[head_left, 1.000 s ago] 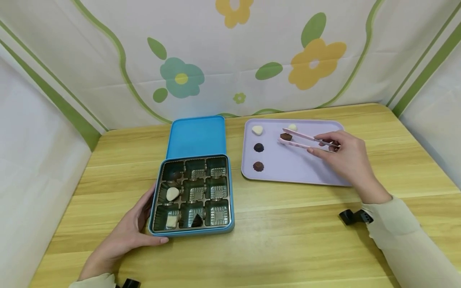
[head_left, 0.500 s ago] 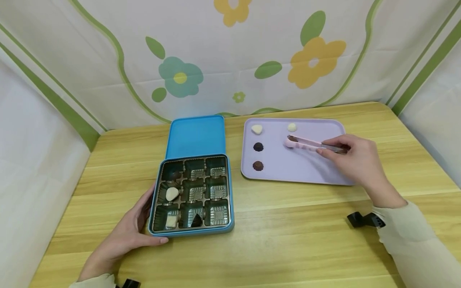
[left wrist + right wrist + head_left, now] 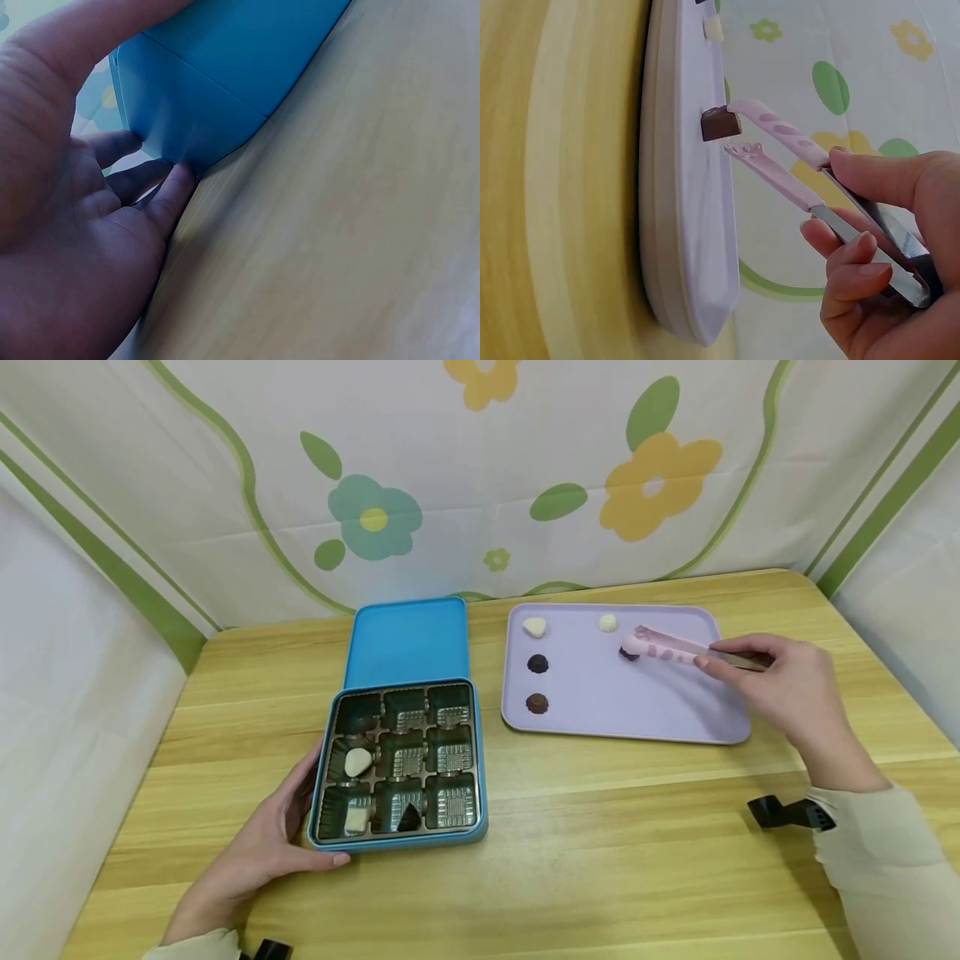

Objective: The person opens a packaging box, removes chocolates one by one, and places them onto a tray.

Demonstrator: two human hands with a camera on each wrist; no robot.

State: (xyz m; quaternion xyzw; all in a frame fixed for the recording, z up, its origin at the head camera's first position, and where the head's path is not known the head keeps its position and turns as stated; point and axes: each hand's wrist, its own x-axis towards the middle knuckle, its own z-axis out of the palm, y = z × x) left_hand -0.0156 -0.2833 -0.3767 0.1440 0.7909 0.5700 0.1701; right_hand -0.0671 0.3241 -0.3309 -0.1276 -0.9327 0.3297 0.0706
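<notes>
Tongs (image 3: 667, 653): pink with mauve ovals, then silver
Chocolate by the tips (image 3: 721, 124): brown
Tray (image 3: 585, 710): pale lilac
Tin (image 3: 420, 841): blue
Lid (image 3: 408, 643): brighter blue
Surface (image 3: 585, 860): yellowish wood grain
Backdrop (image 3: 465, 485): white with yellow, teal, green floral print

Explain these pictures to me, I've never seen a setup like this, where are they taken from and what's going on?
There's no machine here: a person works with two bare hands. The wide picture comes from a camera worn on the head, looking forward and down; the two close ones come from the wrists, one each. On the wooden table lie a blue tin divided into nine, some spaces filled, a blue lid behind it, and a lilac tray with small chocolate-like pieces. The left hand holds the tin's near left corner. The right hand holds pink-tipped tongs, their tips at a brown piece; whether they grip it, I can't tell.
</notes>
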